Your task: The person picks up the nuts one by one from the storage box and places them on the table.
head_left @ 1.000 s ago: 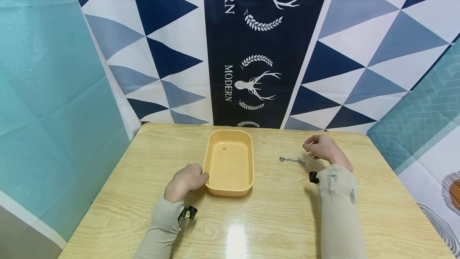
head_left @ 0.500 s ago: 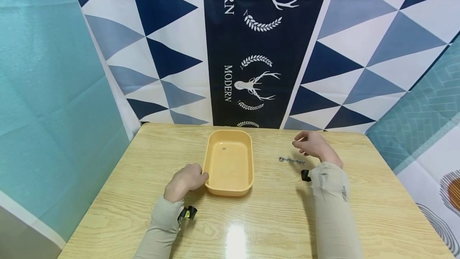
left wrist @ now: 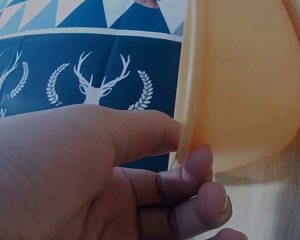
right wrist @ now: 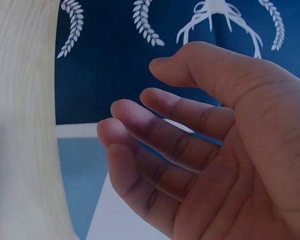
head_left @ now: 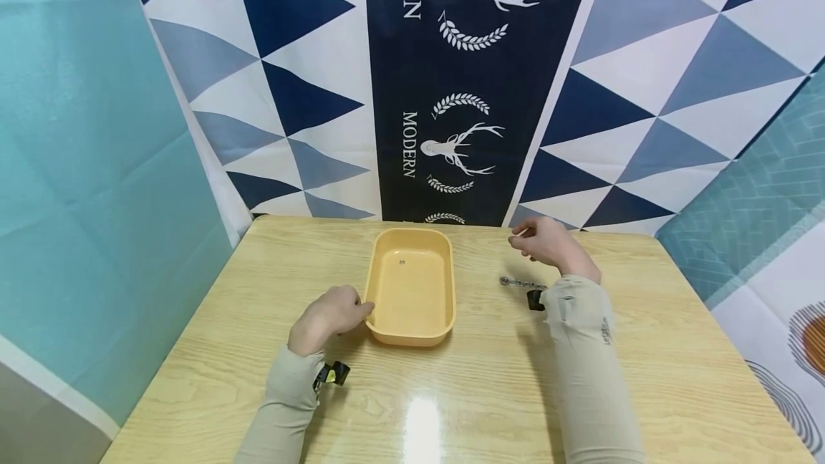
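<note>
My left hand [head_left: 330, 317] pinches the left rim of a shallow yellow-orange plastic tray [head_left: 414, 341]. In the left wrist view, thumb and fingers lie on either side of the tray wall [left wrist: 240, 90]. A tiny shiny thing [head_left: 402, 262] lies inside the tray, near its far end. To the right of the tray, a thin row of small silvery pieces [head_left: 515, 282], like a short chain, lies on the table. Above and beyond that row, my right hand [head_left: 551, 245] hovers with nothing in it. Its fingers are loosely bent and apart from the thumb in the right wrist view.
The wooden table [head_left: 412, 392] ends at the back against a patterned cloth wall [head_left: 470, 92]. Teal cloth [head_left: 97, 163] hangs along the left side. Dark wrist-worn cameras [head_left: 334, 372] stick out from the inner side of both sleeves.
My right hand has moved left and away from me, its wrist now close to the silvery row. My left hand stays at the tray rim, and the tray has not moved.
</note>
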`<state>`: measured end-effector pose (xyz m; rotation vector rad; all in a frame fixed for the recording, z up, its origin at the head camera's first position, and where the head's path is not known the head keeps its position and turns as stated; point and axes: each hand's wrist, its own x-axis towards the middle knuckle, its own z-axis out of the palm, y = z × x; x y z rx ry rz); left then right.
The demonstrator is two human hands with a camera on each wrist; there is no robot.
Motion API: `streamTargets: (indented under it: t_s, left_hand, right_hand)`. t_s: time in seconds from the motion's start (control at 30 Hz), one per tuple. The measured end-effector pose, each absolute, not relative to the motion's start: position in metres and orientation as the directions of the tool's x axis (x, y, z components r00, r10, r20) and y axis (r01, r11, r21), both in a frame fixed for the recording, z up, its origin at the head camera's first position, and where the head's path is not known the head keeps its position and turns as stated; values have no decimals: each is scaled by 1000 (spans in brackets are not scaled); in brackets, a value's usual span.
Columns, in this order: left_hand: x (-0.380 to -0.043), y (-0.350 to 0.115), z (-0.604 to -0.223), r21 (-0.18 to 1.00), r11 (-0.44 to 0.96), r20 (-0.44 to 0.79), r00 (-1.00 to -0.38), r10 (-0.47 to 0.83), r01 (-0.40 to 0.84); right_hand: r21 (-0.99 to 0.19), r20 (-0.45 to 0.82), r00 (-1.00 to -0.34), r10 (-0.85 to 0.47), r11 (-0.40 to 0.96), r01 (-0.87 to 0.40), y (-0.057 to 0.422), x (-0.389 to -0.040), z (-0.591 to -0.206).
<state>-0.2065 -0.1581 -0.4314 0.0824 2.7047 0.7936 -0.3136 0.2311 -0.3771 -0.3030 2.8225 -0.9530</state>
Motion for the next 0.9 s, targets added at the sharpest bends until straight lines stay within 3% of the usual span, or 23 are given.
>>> streamTargets:
  t_s: [0.53,0.9]
  left_hand:
    - [-206,-161,-429,534,846,-266,-949,169,2]
    - [-205,-160,-429,541,841,-256,-953,163,-2]
  right_hand:
    - [-655,-23,-939,-344,715,-246,191,-336,-362]
    - [-624,1,-919,-395,718,-309,155,-340,-355]
